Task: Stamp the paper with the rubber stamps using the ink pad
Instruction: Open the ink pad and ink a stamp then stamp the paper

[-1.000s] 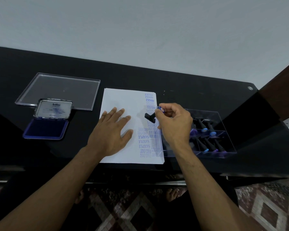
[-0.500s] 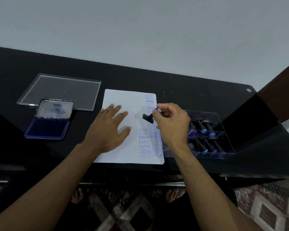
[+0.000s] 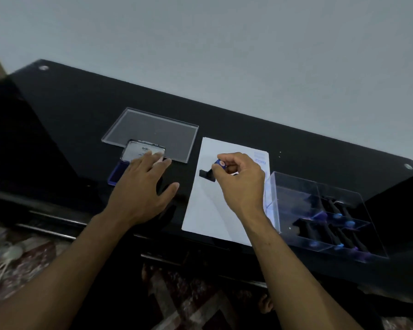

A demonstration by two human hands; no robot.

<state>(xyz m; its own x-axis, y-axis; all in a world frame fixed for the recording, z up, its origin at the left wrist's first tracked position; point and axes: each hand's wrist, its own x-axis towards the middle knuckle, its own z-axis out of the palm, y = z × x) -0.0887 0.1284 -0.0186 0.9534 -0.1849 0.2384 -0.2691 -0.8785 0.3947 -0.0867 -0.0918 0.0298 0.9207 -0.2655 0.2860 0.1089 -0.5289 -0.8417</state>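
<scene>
A white paper (image 3: 208, 206) lies on the black table, with blue stamped words along its right edge. My right hand (image 3: 241, 184) pinches a black rubber stamp (image 3: 209, 173) by its blue-capped handle, holding it over the paper's upper left part. My left hand (image 3: 143, 189) lies flat with straight fingers over the open ink pad (image 3: 116, 173), its fingertips on the pad's silver lid (image 3: 138, 151). Most of the blue pad is hidden under that hand.
A clear flat lid (image 3: 153, 129) lies behind the ink pad. A clear box (image 3: 296, 186) with several more black stamps stands right of the paper. The table's front edge (image 3: 200, 244) runs just below the paper; patterned floor lies beneath.
My left hand left the paper and moved left onto the ink pad. My right hand carried the stamp leftward across the paper. The camera view swung to the left.
</scene>
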